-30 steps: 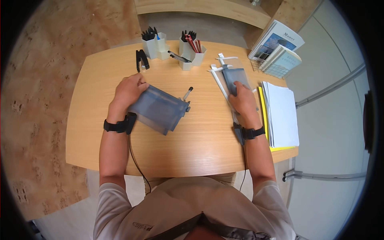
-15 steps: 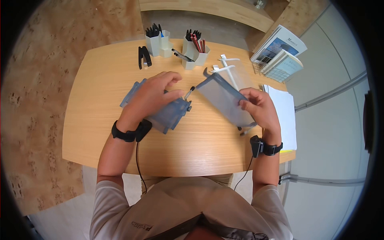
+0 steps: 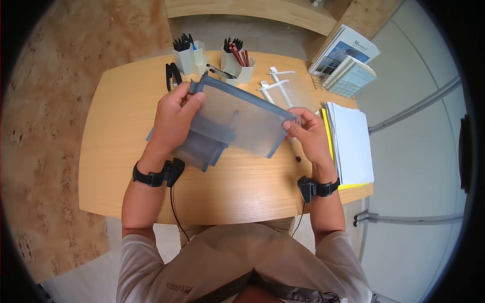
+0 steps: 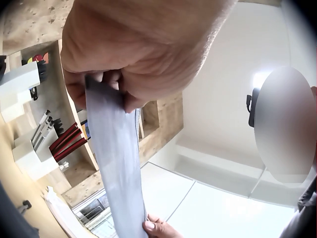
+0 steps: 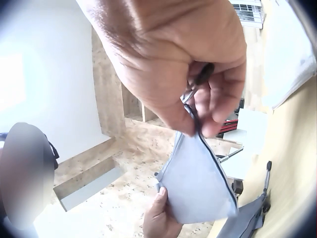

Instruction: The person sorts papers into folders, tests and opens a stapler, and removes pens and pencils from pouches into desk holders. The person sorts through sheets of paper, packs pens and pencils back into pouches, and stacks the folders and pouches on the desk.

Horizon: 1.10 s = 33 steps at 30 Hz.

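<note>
Between my two hands a translucent grey-blue zipper pouch is stretched out, tilted, above the table. My left hand pinches its left corner between thumb and fingers. At the opposite upper corner my right hand grips the edge by the zipper. A zipper pull with a dark tip shows by the right fingers in the right wrist view. Below, partly covered by the held pouch and my left hand, more grey-blue pouches lie on the table.
White-edged clear pouches lie beyond my right hand. Paper sheets on a yellow one are at right, with a wire rack of books behind. Pen holders and a black stapler stand along the far side.
My right hand has lifted the grey-blue pouch off the white-edged ones and brought it left. My left hand has left the pouches on the table and taken the lifted pouch's other corner.
</note>
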Available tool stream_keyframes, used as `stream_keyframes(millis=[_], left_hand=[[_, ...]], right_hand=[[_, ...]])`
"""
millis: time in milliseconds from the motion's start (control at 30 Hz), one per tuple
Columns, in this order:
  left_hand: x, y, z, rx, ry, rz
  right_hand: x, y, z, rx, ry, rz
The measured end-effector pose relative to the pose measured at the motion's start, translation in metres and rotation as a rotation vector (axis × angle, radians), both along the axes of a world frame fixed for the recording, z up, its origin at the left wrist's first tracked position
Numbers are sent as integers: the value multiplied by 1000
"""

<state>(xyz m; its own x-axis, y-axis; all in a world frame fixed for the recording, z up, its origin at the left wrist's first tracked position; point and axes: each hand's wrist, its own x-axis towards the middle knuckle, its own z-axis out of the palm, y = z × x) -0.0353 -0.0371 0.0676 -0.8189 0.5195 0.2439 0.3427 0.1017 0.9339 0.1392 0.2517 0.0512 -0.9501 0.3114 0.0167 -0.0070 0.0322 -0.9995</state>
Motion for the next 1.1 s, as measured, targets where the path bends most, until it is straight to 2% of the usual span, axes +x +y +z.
stream_keyframes(millis=[33,67,133,167,200,233,267,333,367,433,467,533,567,700,767,833,967,1033,1100], left_hand=[[-2,-2,1,-158,61,-7],[0,-3,3,-158,60,-6],[5,-6,6,-463,203,-106],[8,-3,5,-469,204,-97],[13,3,2,-375,465,19],[18,9,1,-275,725,134],[25,11,5,-282,727,139],[44,11,19,-139,324,-330],[53,13,22,-142,325,-326],[65,14,26,-72,338,-466],[69,14,26,-74,337,-466],[73,14,25,-73,432,-425],[74,13,26,-75,433,-426],[77,10,33,-75,402,-375],[79,11,33,-54,374,-356],[83,12,30,-1,250,-300],[84,13,37,-6,218,-296],[78,12,36,-55,427,-462],[79,12,34,-17,446,-417]], right_hand=[[-2,-1,-1,-51,82,-73],[-3,-3,0,-52,80,-72],[-4,-11,9,-125,177,-195],[-1,-13,15,-107,137,-147],[3,-16,20,-113,138,-138],[6,-18,25,-105,110,10],[9,-22,32,-96,83,157],[12,-47,48,-120,53,182],[14,-56,56,-125,19,260],[17,-69,61,-76,0,377],[18,-74,64,-79,0,378],[20,-84,70,269,1,388],[21,-88,72,392,19,334],[17,-97,54,320,180,219],[17,-100,51,154,236,28],[17,-100,50,116,225,39],[20,-101,54,27,170,131],[22,-102,54,81,158,162],[22,-103,53,132,146,193]])
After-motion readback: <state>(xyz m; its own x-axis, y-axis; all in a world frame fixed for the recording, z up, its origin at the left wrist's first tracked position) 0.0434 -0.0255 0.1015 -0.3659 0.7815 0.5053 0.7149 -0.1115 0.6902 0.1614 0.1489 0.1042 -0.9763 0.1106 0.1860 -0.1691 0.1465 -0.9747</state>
